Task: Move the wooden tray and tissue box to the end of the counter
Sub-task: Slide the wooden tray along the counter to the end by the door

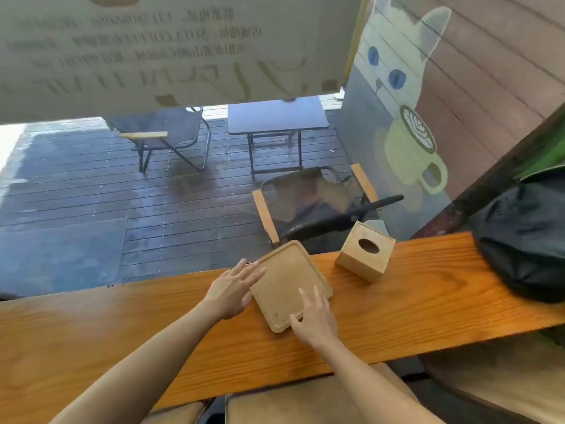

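A square wooden tray (282, 278) with a raised rim lies flat on the orange wooden counter (428, 304), its far corner reaching the counter's back edge. My left hand (234, 290) rests open against the tray's left side, fingers spread. My right hand (315, 319) lies on the tray's near right corner, fingertips on its surface, fingers apart. A small wooden tissue box (365, 250) with an oval slot in its top stands on the counter to the right of the tray, apart from it and from both hands.
A black bag (526, 237) sits on the counter's right end. Behind the counter a window looks onto a wet deck with two folding chairs (305, 203) and a small table (276, 116). Cushioned stools (293, 405) stand below the counter's near edge.
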